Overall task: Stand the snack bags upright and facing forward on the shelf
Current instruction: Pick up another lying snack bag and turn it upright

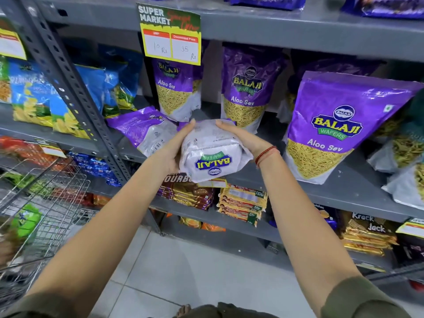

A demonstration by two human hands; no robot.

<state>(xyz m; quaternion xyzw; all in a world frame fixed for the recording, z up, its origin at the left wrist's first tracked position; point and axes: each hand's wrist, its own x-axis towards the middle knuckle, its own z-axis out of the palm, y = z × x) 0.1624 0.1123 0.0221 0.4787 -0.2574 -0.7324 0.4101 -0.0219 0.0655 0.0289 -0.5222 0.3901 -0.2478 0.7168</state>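
Observation:
I hold a purple and white Aloo Sev bag (210, 154) with both hands just in front of the grey shelf (344, 180). Its white bottom faces me with the logo upside down. My left hand (174, 148) grips its left side and my right hand (241, 138) its right side. Another Aloo Sev bag (144, 129) lies flat, back side up, on the shelf to the left. Three bags stand upright and face forward: one behind the price sign (174, 92), one in the middle (247, 90), and a large one at the right (332, 127).
A yellow price sign (171, 33) hangs from the upper shelf. Blue snack bags (68, 95) fill the bay to the left, past a perforated grey post (68, 76). A wire shopping cart (39, 203) stands at lower left. Biscuit packs (241, 203) sit on the shelf below.

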